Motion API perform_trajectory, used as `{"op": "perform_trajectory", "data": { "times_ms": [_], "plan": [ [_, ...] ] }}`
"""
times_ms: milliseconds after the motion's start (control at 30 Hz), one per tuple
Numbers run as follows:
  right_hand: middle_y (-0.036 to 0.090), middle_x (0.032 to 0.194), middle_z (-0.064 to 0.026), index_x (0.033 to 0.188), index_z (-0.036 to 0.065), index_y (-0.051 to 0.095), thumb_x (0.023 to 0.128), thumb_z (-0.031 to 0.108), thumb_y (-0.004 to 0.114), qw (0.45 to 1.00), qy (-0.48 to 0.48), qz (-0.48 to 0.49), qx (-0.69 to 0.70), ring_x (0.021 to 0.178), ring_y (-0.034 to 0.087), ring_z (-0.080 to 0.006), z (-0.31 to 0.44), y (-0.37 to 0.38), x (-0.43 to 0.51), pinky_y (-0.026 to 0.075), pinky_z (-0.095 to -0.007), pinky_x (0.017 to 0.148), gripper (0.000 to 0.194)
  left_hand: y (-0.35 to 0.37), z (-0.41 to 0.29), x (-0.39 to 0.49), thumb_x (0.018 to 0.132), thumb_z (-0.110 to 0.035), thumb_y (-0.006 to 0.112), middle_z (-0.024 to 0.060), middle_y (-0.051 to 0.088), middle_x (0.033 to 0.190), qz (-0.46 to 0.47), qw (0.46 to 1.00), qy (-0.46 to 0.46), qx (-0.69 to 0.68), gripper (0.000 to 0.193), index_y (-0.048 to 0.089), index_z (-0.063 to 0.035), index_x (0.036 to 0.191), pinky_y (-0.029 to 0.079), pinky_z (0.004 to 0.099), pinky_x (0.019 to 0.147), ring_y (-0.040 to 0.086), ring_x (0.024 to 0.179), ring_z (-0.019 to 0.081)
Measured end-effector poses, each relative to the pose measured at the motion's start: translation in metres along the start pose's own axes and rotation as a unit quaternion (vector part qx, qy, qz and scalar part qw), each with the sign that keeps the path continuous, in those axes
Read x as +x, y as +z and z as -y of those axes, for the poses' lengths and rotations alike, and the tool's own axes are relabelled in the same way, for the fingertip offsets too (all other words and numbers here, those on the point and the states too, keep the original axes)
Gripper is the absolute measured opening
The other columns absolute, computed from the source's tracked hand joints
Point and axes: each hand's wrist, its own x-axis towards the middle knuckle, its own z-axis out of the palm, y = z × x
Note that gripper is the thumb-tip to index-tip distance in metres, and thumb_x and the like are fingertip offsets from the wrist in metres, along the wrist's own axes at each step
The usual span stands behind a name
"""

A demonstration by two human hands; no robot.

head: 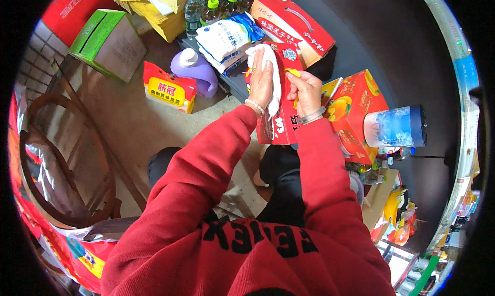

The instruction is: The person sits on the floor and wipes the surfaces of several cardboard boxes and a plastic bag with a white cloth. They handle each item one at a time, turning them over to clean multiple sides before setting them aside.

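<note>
My left hand (261,85) lies flat with fingers extended on a folded white cloth (275,87), pressing it to the face of a red carton (284,120) printed with characters. A pale beaded bracelet circles that wrist. My right hand (307,91) has its fingers closed on a yellow strip (293,72) at the carton's right side; whether the strip is the carton's carrying handle I cannot tell. The carton's near end reaches over the dark table edge above my knees, and my hands and the cloth cover much of its face.
On the dark table (371,32) stand bagged white packets (226,36), drink bottles (212,11), a red carton with handle (294,25), an orange-pictured carton (354,110) and a blue-white canister (394,126). A purple jug (197,71), noodle pack (169,89) and green-topped box (110,44) sit left.
</note>
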Motion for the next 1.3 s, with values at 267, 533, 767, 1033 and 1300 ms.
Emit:
{"op": "perform_trajectory", "data": {
  "times_ms": [267, 533, 767, 1033, 1300],
  "plan": [
    [0.051, 0.054, 0.0008, 0.076, 0.002, 0.062, 0.086, 0.009, 0.066, 1.0, -0.016, -0.002, -0.004, 0.041, 0.046, -0.0074, 0.002, 0.002, -0.002, 0.041, -0.022, 0.041, 0.013, 0.004, 0.012, -0.056, 0.098, -0.033, 0.038, 0.0242, 0.027, 0.15, -0.009, 0.999, -0.029, 0.024, 0.062, 0.025, 0.0069, 0.144, 0.015, 0.0358, 0.116, 0.021, 0.142, 0.0334],
    [0.054, 0.056, -0.0024, 0.073, 0.002, 0.061, 0.085, 0.009, 0.067, 1.0, -0.005, 0.0, 0.006, 0.042, 0.05, -0.0095, 0.001, -0.005, 0.001, 0.04, -0.023, 0.04, 0.015, -0.026, -0.031, -0.121, 0.094, -0.022, 0.051, 0.0285, 0.052, 0.127, 0.132, 0.978, -0.062, 0.147, 0.051, 0.04, 0.0061, 0.135, 0.041, 0.0383, 0.099, 0.054, 0.117, 0.0356],
    [0.06, 0.063, -0.0054, 0.083, -0.002, 0.063, 0.086, 0.012, 0.067, 0.999, -0.005, -0.03, -0.033, 0.048, 0.058, -0.0114, 0.0, -0.005, -0.006, 0.048, -0.0262, 0.045, 0.015, -0.046, -0.063, -0.12, 0.085, -0.014, 0.068, 0.01, 0.066, 0.101, 0.063, 0.981, -0.174, -0.065, 0.046, 0.054, 0.0055, 0.124, 0.051, 0.0277, 0.076, 0.061, 0.084, 0.0132],
    [0.062, 0.12, -0.016, 0.126, 0.001, 0.054, 0.08, 0.017, 0.072, 0.896, -0.276, -0.112, -0.33, 0.111, 0.06, -0.0275, 0.034, -0.007, -0.038, 0.047, -0.0331, 0.093, 0.052, -0.04, -0.092, -0.077, 0.096, -0.031, 0.054, 0.0103, 0.057, 0.122, 0.061, 0.966, -0.148, -0.205, 0.05, 0.048, 0.0034, 0.131, 0.04, 0.0294, 0.097, 0.052, 0.112, 0.0162],
    [0.06, 0.117, -0.0123, 0.128, 0.001, 0.05, 0.074, -0.008, 0.065, 0.981, -0.192, 0.029, 0.029, 0.108, 0.059, -0.0211, 0.034, -0.023, -0.05, 0.048, -0.0319, 0.091, 0.057, -0.021, -0.114, -0.071, 0.094, -0.032, 0.058, 0.0161, 0.052, 0.133, 0.215, 0.965, -0.053, -0.143, 0.056, 0.043, 0.0013, 0.136, 0.04, 0.0326, 0.1, 0.05, 0.121, 0.0211]
  ]
}}
